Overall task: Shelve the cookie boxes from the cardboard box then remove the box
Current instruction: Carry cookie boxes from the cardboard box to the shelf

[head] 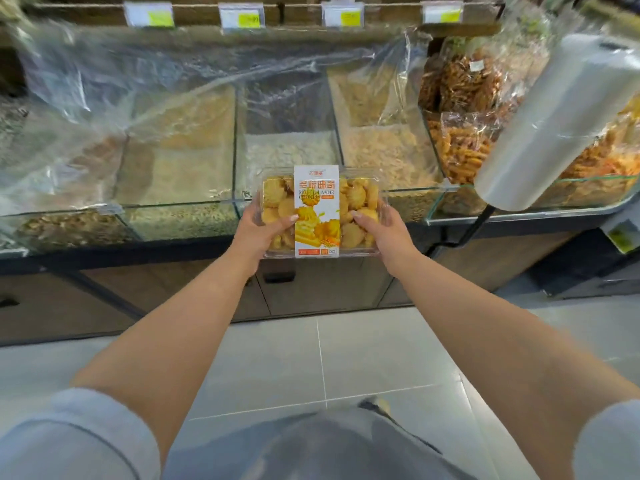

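Now the cookie box (317,211) is held between both hands, in front of the glass bins (180,216). Left hand (258,233) grips its left edge, thumb on the lid; right hand (382,232) grips its right edge the same way.

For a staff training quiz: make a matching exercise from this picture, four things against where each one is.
Things:
1. cookie box
2. plastic roll
3. price tags
4. fried snack bags

Places:
A. along the rail at the very top
B. in the grip of the left hand and right hand, centre
C. hanging tilted at the right
D. stacked just left of the plastic roll

Pairs: 1-B, 2-C, 3-A, 4-D
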